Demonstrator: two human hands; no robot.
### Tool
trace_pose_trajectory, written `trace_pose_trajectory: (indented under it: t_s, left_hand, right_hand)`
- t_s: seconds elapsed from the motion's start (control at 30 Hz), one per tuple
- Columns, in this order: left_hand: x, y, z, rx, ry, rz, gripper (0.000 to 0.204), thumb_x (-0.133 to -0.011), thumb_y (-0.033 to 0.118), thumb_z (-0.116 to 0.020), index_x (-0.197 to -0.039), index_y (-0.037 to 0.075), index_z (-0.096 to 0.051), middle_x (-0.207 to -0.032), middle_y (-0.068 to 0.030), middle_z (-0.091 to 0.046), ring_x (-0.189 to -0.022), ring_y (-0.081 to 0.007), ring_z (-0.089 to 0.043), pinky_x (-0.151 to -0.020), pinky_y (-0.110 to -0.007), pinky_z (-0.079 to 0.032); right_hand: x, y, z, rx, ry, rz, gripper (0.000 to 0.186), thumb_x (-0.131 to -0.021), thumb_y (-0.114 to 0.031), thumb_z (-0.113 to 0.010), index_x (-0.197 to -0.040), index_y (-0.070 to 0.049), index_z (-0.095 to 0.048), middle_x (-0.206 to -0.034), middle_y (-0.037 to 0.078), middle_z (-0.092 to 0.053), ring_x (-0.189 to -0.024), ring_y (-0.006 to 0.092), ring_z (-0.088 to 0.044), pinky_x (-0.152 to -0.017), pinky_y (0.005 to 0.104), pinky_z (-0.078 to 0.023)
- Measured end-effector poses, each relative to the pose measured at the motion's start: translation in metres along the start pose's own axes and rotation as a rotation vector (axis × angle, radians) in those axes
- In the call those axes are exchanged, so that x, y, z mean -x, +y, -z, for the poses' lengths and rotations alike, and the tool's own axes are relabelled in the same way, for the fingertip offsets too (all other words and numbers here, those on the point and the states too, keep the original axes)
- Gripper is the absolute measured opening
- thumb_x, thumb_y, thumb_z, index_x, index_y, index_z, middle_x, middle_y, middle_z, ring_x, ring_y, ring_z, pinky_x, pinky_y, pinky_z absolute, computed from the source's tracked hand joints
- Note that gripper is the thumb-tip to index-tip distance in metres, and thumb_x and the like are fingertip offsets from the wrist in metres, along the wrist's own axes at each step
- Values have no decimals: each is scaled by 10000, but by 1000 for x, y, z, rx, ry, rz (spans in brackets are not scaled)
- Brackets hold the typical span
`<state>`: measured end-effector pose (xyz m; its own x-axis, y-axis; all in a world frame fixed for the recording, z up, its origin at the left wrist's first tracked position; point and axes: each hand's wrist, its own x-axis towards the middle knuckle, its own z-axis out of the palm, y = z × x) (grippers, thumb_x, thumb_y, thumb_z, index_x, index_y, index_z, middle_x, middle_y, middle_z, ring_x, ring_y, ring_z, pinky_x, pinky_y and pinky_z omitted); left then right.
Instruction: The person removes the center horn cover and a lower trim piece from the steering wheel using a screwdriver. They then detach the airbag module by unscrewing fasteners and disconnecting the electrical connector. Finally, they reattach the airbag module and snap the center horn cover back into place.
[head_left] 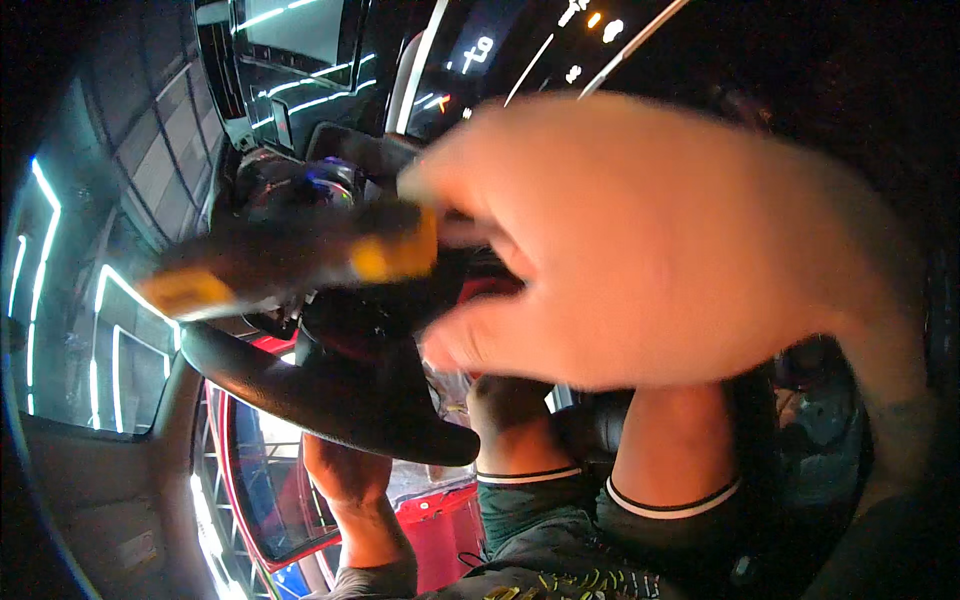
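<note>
The blurred black-and-yellow tool (285, 254) is between you and the steering wheel (330, 410); your right hand's (640, 250) fingers seem closed around its near end, probably leaving its length free. Your left arm (375, 530) passes behind the rim, so I cannot tell those fingers' state. Your legs (672, 440) sit below.

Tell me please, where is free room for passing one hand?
The dark gap between the left leg and right leg looks passable, though its depth is unclear. Crowded: around the steering wheel, with the left forearm and the right hand holding a black-and-yellow object.
</note>
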<state>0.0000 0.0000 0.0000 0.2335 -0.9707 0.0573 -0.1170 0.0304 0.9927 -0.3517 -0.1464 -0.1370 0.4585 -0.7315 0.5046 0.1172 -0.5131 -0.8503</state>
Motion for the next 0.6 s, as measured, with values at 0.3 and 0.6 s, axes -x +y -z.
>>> trace_pose_trajectory:
  t_s: [0.3,0.6]
  left_hand:
    - [-3,24,-13,-14,-219,89,584,-1078,409,-530,-1530,39,-551,-1496,-134,-643,-1394,-344,-592,-1228,-518,-390]
    - [6,38,-13,-102,-199,54,644,-1057,442,-575,-1545,25,-519,-1487,-143,-639,-1345,-345,-621,-1192,-503,-456]
  right_hand:
    - [-7,30,-28,-390,125,18,385,-946,-100,-669,-1316,-3,-624,-1003,274,-727,-949,440,-728,-874,480,-552]
    - [21,27,-86,-573,184,-332,696,-928,27,-660,-1580,-111,-456,-973,201,-749,-865,349,-741,-870,425,-565]
